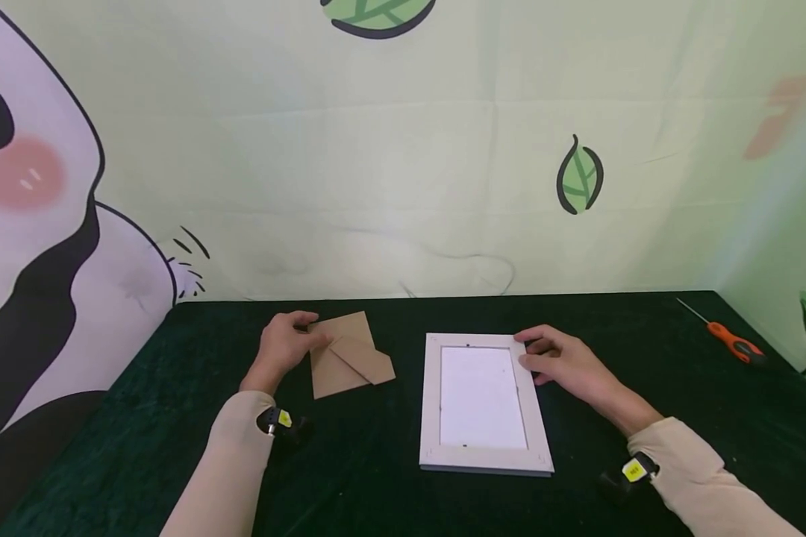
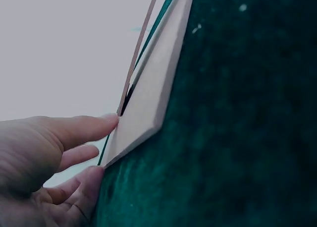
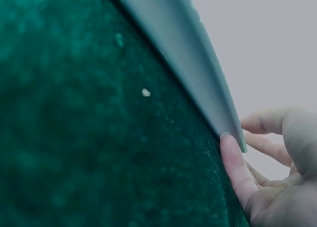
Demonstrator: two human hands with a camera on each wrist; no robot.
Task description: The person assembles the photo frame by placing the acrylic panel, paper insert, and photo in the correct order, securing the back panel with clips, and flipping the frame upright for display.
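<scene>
A white picture frame [image 1: 430, 406] lies flat on the dark green cloth, its pale back panel [image 1: 481, 397] facing up. My right hand [image 1: 559, 359] holds its far right corner. In the right wrist view one finger [image 3: 234, 163] presses the frame's outer edge [image 3: 188, 53] while the others curl over the top. To the left lies a brown backing board [image 1: 345, 356] with a folded stand flap. My left hand [image 1: 286, 346] pinches its left edge. In the left wrist view a fingertip [image 2: 106, 122] sits on the board [image 2: 151, 90], thumb below the corner.
An orange-handled screwdriver [image 1: 735, 343] lies at the far right of the table [image 1: 141, 418]. A printed backdrop [image 1: 403, 149] with leaves and a cartoon figure stands behind the table's far edge. Both forearms wear beige sleeves and wrist cameras.
</scene>
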